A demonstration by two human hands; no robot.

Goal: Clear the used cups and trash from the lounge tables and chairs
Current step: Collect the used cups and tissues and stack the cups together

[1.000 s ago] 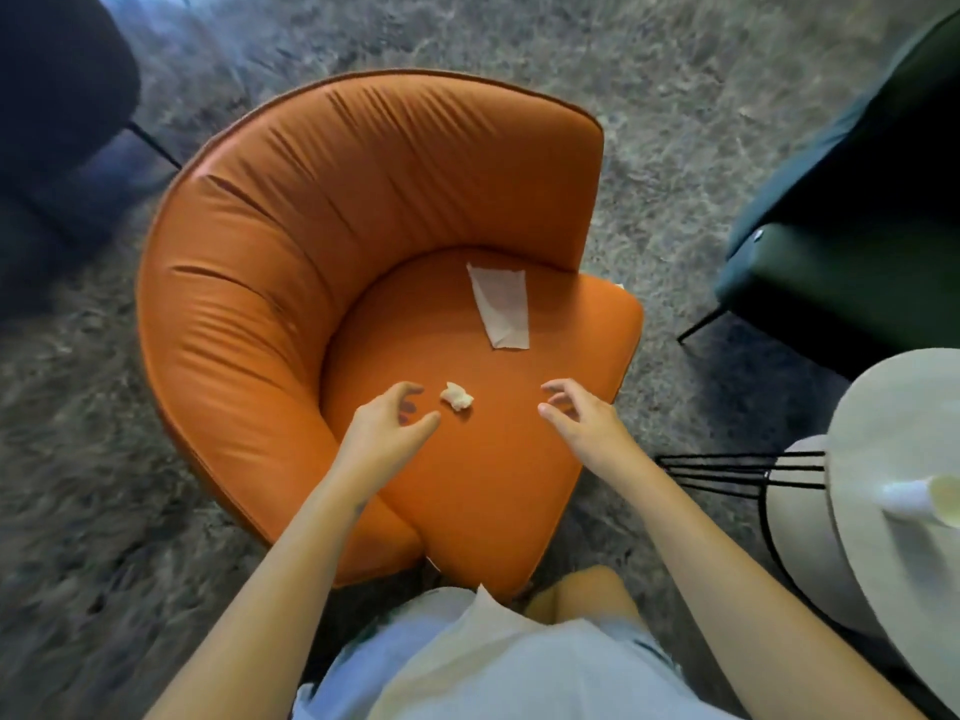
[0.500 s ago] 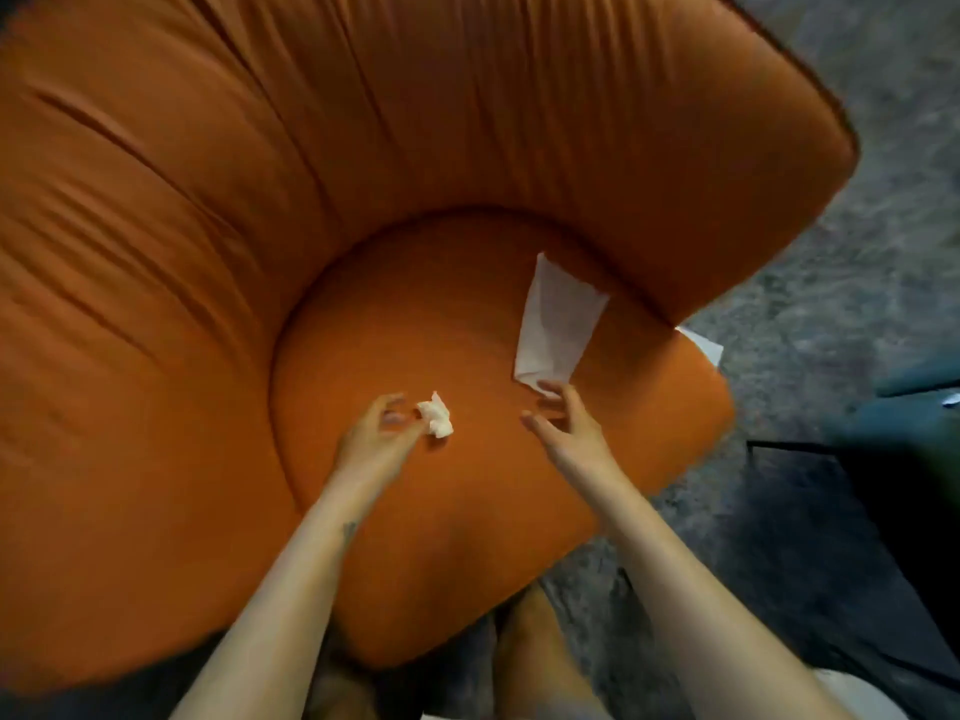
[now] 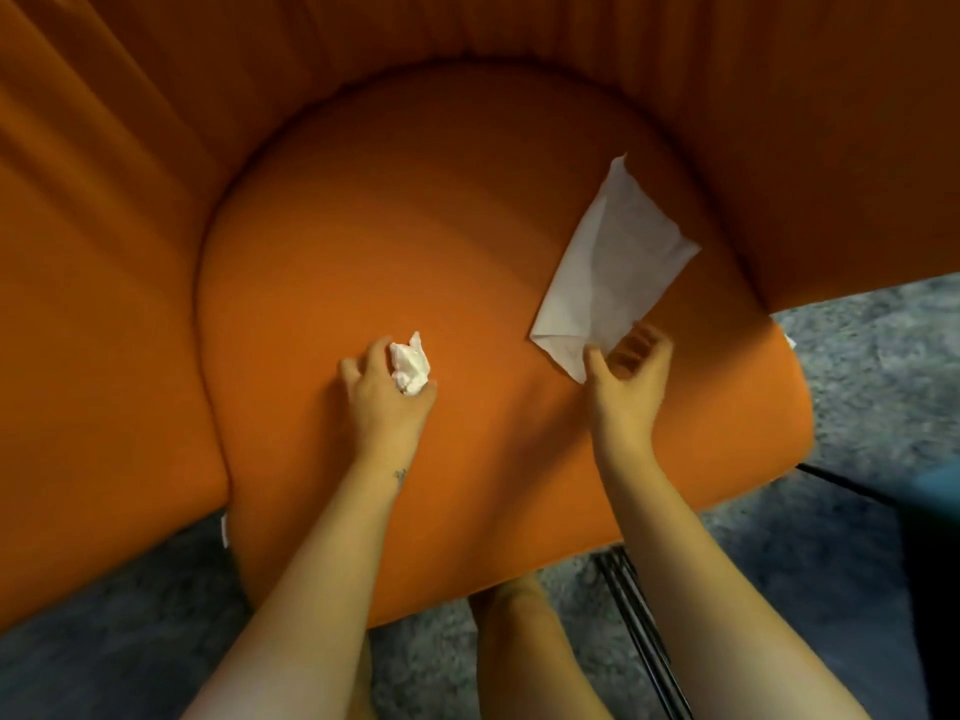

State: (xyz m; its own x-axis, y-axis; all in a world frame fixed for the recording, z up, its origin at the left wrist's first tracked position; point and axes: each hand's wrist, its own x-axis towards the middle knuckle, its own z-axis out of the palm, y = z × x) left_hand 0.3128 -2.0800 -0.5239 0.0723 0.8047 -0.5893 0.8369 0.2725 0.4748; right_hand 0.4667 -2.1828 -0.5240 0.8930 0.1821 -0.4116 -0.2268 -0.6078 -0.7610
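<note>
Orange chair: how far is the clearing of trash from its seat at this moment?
Done: nothing is off the orange chair yet. In hand: the left hand grips the crumpled tissue, and the right hand pinches the near corner of the flat napkin, which lies on the seat. Left: lift both pieces off the seat and carry them away.

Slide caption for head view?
Left hand grips a crumpled tissue; right hand pinches a corner of the flat napkin on the orange chair.
</note>
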